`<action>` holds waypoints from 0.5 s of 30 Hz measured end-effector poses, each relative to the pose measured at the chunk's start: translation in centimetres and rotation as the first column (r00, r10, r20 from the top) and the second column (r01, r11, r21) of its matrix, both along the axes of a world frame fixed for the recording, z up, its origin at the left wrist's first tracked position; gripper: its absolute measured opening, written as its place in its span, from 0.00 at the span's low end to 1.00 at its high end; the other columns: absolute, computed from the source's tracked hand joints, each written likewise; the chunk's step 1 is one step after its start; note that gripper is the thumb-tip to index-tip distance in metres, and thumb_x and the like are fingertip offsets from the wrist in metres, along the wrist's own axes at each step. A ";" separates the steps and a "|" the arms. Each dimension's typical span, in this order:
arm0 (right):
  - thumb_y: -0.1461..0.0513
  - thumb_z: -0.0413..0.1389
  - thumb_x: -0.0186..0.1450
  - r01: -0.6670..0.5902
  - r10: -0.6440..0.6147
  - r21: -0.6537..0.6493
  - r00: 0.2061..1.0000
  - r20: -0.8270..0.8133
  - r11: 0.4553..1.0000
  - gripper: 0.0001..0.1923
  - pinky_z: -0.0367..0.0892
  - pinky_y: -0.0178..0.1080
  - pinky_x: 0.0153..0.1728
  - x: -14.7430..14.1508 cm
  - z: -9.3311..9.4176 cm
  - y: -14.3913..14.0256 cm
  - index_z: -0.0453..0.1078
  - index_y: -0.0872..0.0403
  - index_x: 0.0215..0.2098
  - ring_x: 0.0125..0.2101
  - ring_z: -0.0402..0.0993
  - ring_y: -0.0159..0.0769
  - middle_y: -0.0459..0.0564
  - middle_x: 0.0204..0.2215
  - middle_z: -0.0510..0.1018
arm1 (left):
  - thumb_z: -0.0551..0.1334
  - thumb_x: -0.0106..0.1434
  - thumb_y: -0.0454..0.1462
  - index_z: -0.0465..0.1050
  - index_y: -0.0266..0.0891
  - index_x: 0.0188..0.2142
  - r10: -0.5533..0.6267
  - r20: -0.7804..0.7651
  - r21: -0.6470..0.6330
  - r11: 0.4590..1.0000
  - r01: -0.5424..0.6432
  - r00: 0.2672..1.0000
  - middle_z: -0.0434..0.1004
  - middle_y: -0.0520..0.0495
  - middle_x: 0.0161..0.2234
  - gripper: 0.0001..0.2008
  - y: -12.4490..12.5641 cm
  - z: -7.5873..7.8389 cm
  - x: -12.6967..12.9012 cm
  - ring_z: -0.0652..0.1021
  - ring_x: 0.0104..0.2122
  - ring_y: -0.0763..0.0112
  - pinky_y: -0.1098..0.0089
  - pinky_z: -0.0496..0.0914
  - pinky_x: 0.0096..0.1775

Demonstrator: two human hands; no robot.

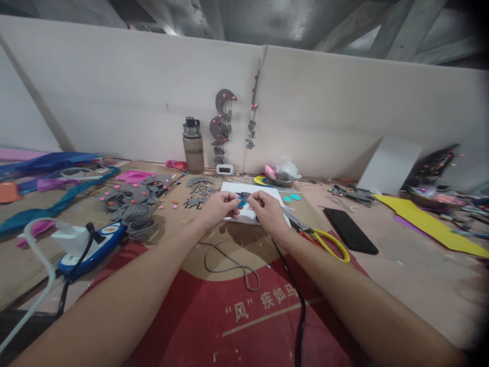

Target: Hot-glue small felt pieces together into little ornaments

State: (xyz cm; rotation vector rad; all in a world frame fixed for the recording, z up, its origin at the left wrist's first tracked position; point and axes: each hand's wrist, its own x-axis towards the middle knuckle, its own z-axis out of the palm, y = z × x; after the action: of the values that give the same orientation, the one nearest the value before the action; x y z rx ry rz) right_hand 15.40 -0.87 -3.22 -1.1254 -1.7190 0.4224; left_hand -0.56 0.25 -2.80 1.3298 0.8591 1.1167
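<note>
Both my hands meet over a white sheet (pixel 250 220) in the middle of the table. My left hand (pixel 224 205) is closed, its thumb and fingertips pinching a small blue piece (pixel 242 202) with a dark part at its top. Pinched at the other side of that piece is my right hand (pixel 266 208), also closed. Its exact shape is too small to make out. Just right of the sheet lie small teal cut pieces (pixel 292 198). Yellow-handled scissors (pixel 331 245) rest beside my right wrist. A thin grey cord (pixel 233 266) loops on the cardboard between my forearms.
Grey felt pieces (pixel 133 196) and a cord bundle (pixel 139 221) lie left, near a blue power strip (pixel 91 250). A bottle (pixel 193 148) stands behind. To the right are a black phone (pixel 349 230) and a yellow sheet (pixel 431 224). A black cable (pixel 300 306) crosses the front.
</note>
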 end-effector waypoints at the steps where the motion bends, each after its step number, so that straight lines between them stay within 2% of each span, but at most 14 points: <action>1: 0.56 0.50 0.61 0.002 -0.002 -0.001 1.000 -0.008 1.000 0.11 0.57 0.33 0.26 0.0 0.0 0.0 0.67 0.54 0.28 0.23 0.60 0.29 0.43 0.21 0.68 | 0.63 0.54 0.35 0.66 0.34 0.28 -0.003 0.008 -0.001 1.000 0.003 1.000 0.70 0.52 0.19 0.07 0.0 0.0 0.0 0.69 0.17 0.79 0.74 0.67 0.24; 8: 0.55 0.50 0.61 -0.003 0.002 -0.003 1.000 -0.025 1.000 0.11 0.58 0.33 0.27 0.0 -0.2 0.0 0.67 0.54 0.28 0.25 0.63 0.29 0.43 0.23 0.70 | 0.65 0.52 0.37 0.65 0.34 0.27 -0.042 0.090 0.008 0.999 0.042 0.995 0.70 0.52 0.19 0.10 0.0 0.0 0.0 0.70 0.19 0.78 0.75 0.67 0.24; 15: 0.55 0.49 0.62 -0.006 0.006 0.005 0.999 -0.043 1.000 0.12 0.58 0.33 0.28 0.0 -0.2 0.0 0.65 0.54 0.27 0.25 0.62 0.30 0.43 0.22 0.68 | 0.66 0.51 0.38 0.66 0.34 0.28 -0.043 0.036 0.004 0.999 0.043 0.998 0.71 0.52 0.20 0.12 0.0 -0.1 0.0 0.71 0.19 0.79 0.73 0.68 0.26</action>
State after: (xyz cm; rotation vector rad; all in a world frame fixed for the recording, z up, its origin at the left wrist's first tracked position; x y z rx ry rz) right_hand 15.41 -0.83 -3.39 -1.1006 -1.6854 0.4424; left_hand -0.55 0.28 -2.92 1.3213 0.7989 1.1062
